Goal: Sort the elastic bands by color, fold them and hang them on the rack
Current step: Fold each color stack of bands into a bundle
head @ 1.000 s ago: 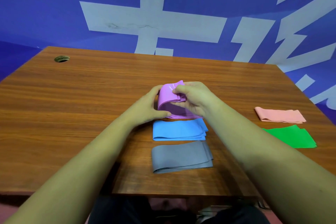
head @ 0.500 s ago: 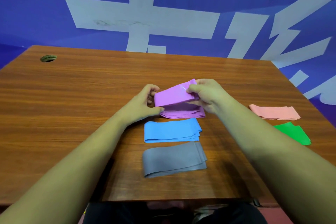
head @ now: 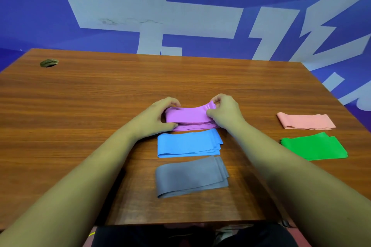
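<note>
A folded purple elastic band (head: 188,116) lies at the middle of the wooden table (head: 100,96). My left hand (head: 155,119) pinches its left end and my right hand (head: 223,112) pinches its right end, with the top layer stretched flat between them. Just in front of it lie a folded blue band (head: 188,143) and, nearer to me, a folded grey band (head: 190,176). At the right side of the table rest a folded pink band (head: 305,121) and a folded green band (head: 314,146). No rack is in view.
A round cable hole (head: 49,63) sits in the table's far left corner. A blue wall with large white shapes (head: 152,16) stands right behind the table. The table's near edge runs just above my lap.
The purple band's top layer, earlier lifted and curled between my hands, is now pulled out flat over the stack. My right hand moved right, away from my left hand.
</note>
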Available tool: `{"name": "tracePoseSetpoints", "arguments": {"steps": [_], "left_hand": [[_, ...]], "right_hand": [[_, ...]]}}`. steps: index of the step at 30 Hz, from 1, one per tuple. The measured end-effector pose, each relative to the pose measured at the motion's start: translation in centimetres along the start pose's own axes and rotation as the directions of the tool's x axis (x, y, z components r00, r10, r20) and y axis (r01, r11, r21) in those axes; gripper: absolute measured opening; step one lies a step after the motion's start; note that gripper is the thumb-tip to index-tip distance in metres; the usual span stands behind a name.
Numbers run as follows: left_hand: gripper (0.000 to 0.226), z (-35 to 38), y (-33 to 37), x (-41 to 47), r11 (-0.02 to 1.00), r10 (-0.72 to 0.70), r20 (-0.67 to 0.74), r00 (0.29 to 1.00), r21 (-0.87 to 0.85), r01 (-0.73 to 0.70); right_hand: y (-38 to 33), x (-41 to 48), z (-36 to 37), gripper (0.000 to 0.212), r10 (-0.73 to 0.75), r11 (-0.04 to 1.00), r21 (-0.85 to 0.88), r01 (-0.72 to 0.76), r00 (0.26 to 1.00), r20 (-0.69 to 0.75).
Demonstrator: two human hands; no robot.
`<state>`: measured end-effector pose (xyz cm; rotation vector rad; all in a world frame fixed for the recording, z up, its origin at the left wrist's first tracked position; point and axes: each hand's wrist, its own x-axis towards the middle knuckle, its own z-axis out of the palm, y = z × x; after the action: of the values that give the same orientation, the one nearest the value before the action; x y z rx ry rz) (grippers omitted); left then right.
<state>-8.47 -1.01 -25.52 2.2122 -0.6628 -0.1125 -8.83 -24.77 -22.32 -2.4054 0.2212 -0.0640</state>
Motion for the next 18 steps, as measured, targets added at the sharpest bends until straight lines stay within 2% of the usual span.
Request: {"name": "tracePoseSetpoints", "arguments": {"steps": [4, 7, 9, 13, 16, 18], "left_hand": [[0.035, 0.5, -0.6, -0.3, 0.997, 0.019, -0.021, 1.0, 0.08, -0.017], [0.039, 0.7, -0.8, -0.7, 0.989, 0.033, -0.017, 0.999, 0.148, -0.03], [0.038, 0.3, -0.5, -1.1, 0.991, -0.008, -0.031, 0.999, 0.13, 0.012], [0.032, -0.9, 0.8, -2.6, 0.997, -0.036, -0.116, 0.993, 0.066, 0.044], [0.019, -1.4, 2.9, -4.7, 0.995, -0.069, -0.199, 0.977, 0.051, 0.081], [0.013, -1.1, 4.7, -6.7, 0.994, -0.076, -0.227, 0.971, 0.055, 0.09]], "right_hand": [[1.1, -0.9, 0.8, 0.034, -0.103, 0.994, 0.026, 0.103, 0.995, -0.014], [1.5, -1.1, 1.6, 0.033, -0.162, 0.981, -0.111, 0.159, 0.987, -0.011], [1.5, -1.3, 1.6, 0.038, -0.158, 0.975, -0.158, 0.155, 0.987, -0.005], [0.6, -2.8, 0.2, 0.05, -0.16, 0.98, -0.129, 0.155, 0.986, -0.035], [-0.4, -5.1, -1.1, 0.043, -0.264, 0.959, -0.122, 0.257, 0.963, -0.044], [-0.9, -7.3, -1.8, 0.034, -0.351, 0.934, -0.07, 0.351, 0.936, 0.009]]}}
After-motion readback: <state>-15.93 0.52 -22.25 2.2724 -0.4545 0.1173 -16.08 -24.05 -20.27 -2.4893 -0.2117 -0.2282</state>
